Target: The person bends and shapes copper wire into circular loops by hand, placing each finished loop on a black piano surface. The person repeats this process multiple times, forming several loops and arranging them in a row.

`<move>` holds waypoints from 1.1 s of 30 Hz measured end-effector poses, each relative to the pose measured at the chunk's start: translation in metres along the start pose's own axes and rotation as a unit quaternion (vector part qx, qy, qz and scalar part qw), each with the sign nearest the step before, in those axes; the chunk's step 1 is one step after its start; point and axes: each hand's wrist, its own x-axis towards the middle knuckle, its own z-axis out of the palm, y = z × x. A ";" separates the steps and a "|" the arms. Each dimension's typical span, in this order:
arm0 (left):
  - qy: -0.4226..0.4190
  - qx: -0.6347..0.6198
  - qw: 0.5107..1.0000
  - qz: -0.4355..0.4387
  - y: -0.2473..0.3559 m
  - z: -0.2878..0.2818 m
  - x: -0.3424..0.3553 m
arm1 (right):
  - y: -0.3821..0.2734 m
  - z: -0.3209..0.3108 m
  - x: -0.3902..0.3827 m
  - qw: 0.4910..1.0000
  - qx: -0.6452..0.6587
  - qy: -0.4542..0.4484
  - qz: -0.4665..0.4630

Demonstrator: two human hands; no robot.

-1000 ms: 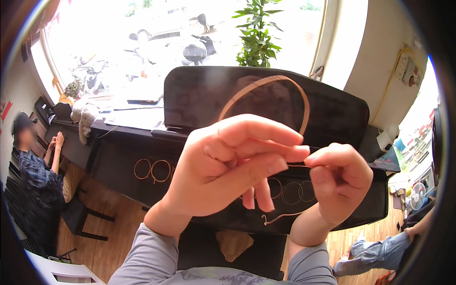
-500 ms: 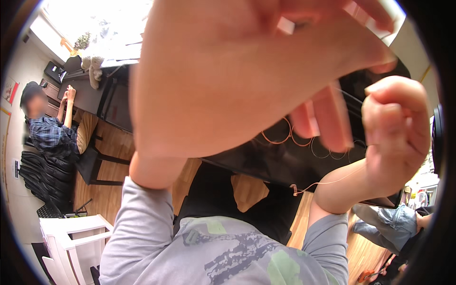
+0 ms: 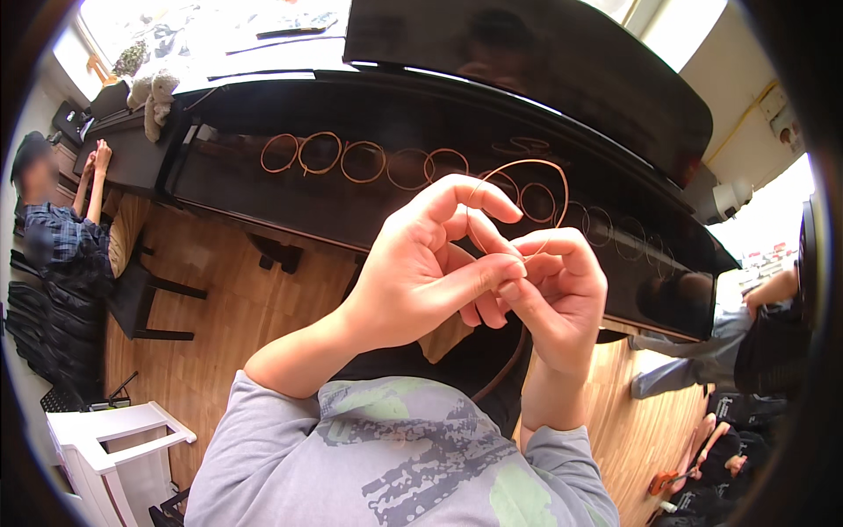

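In front of my chest, my left hand [image 3: 408,277] and my right hand [image 3: 562,294] meet, both closed in a pinch on one thin copper-coloured wire coil [image 3: 536,161]. Its loop rises above my fingertips. Where its ends cross is hidden by the thumbs and fingers. Beyond my hands, a row of similar wire coils [image 3: 363,142] lies along a long glossy black surface [image 3: 233,176]. Those on the left look coppery, while those on the right are thinner and paler. A few overlap.
A raised black panel [image 3: 527,66] stands behind the coils. At far left a person [image 3: 75,237] sits beside a black stool [image 3: 145,303]. A white wooden frame [image 3: 118,439] stands at lower left. More people, one with a small orange guitar-like instrument [image 3: 663,482], are at right.
My hands have dropped away from the camera and come together. My left forearm no longer blocks the view, and both hands now pinch the wire coil.
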 end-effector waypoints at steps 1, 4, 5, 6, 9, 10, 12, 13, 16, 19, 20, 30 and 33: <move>-0.001 -0.027 0.999 -0.024 -0.002 -0.002 -0.005 | 0.004 -0.001 -0.007 1.000 0.007 -0.008 0.020; -0.007 -0.041 0.996 -0.079 -0.018 -0.009 -0.020 | 0.011 0.004 -0.023 0.998 -0.059 0.021 0.019; -0.002 -0.040 0.996 -0.084 -0.022 -0.009 -0.025 | 0.018 0.003 -0.028 0.994 -0.104 0.032 -0.001; -0.002 -0.035 0.996 -0.088 -0.028 -0.010 -0.029 | 0.024 0.003 -0.033 0.988 -0.148 0.042 -0.020; -0.009 -0.028 0.993 -0.111 -0.043 -0.018 -0.038 | 0.036 0.007 -0.045 0.976 -0.208 0.062 -0.012; -0.007 -0.031 0.992 -0.120 -0.046 -0.021 -0.039 | 0.038 0.007 -0.047 0.972 -0.227 0.060 -0.008; 0.001 -0.037 0.989 -0.141 -0.052 -0.026 -0.042 | 0.041 0.009 -0.049 0.965 -0.257 0.056 0.002; 0.003 -0.028 0.989 -0.148 -0.055 -0.029 -0.043 | 0.046 0.007 -0.050 0.963 -0.264 0.050 -0.001; -0.053 0.005 0.983 -0.175 -0.066 -0.038 -0.047 | 0.048 0.004 -0.053 0.974 -0.201 0.078 0.064; -0.062 0.130 0.975 -0.169 -0.074 -0.053 -0.058 | 0.043 -0.007 -0.050 0.978 -0.093 0.124 0.140; -0.058 0.197 0.967 -0.152 -0.074 -0.056 -0.062 | 0.043 -0.017 -0.050 0.978 -0.103 0.126 0.130; 0.199 0.720 0.657 0.104 -0.066 -0.096 -0.095 | 0.041 -0.046 -0.052 0.985 0.017 0.161 0.054; 0.197 0.507 0.839 -0.015 -0.075 -0.106 -0.105 | 0.036 -0.041 -0.057 0.986 0.009 0.145 0.076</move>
